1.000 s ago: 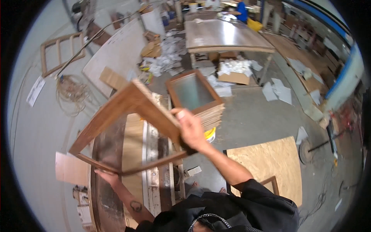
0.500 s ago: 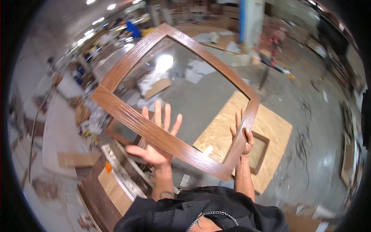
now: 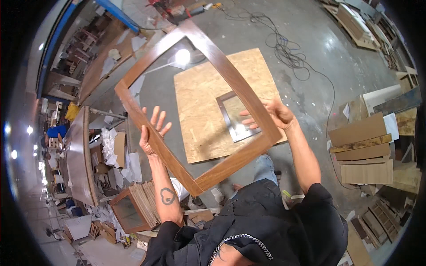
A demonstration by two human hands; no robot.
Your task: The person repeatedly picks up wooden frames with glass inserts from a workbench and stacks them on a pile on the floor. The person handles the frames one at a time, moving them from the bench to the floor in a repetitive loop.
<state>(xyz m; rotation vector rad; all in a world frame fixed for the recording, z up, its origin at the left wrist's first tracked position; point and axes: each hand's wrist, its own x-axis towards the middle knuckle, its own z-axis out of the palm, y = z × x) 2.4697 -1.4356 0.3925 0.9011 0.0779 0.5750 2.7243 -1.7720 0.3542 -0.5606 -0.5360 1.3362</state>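
Observation:
In front of me I hold up a brown wooden-framed glass door panel, tilted, with a bright lamp reflected in its pane. My left hand is closed on the left side rail, thumb in front and fingers showing through the glass. My right hand grips the opposite rail near the lower right corner, its fingertips behind the pane. Below the panel a pale wooden board lies low over the floor. On that board rests a second, smaller-looking brown frame with glass, partly covered by the held one.
Stacked glazed wooden frames stand at the lower left, near a long worktable. Coiled black cable lies on the grey floor at the far right. Cardboard and boards are piled on the right. Another person is far off left.
My view has turned to the right, and the panel is now over the pale board. My left hand, spread open behind the pane before, has closed on the side rail. The right hand keeps its grip.

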